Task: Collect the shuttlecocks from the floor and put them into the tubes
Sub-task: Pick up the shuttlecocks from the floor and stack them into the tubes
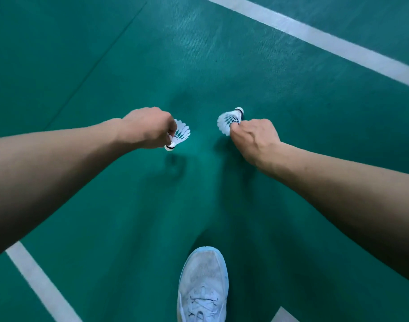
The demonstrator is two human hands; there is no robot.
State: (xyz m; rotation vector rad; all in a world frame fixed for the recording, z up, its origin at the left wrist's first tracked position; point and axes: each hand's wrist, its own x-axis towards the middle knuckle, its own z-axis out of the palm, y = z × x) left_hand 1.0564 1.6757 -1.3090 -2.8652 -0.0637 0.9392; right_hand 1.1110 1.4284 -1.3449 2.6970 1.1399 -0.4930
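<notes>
The left hand [147, 127] pinches one white shuttlecock [179, 135] at mid-frame, cork end down. The right hand [254, 138] pinches another shuttlecock [230, 119], cork end up. Hold the feathers softly so they don't bend. No tube is in view, so look for one.

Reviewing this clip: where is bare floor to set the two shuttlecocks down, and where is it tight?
Bare green court floor lies beyond both hands, up to the white line at upper right, and between the forearms down to the pale shoe. It is tight only in the gap between the left hand with its shuttlecock and the right hand with its shuttlecock.
</notes>
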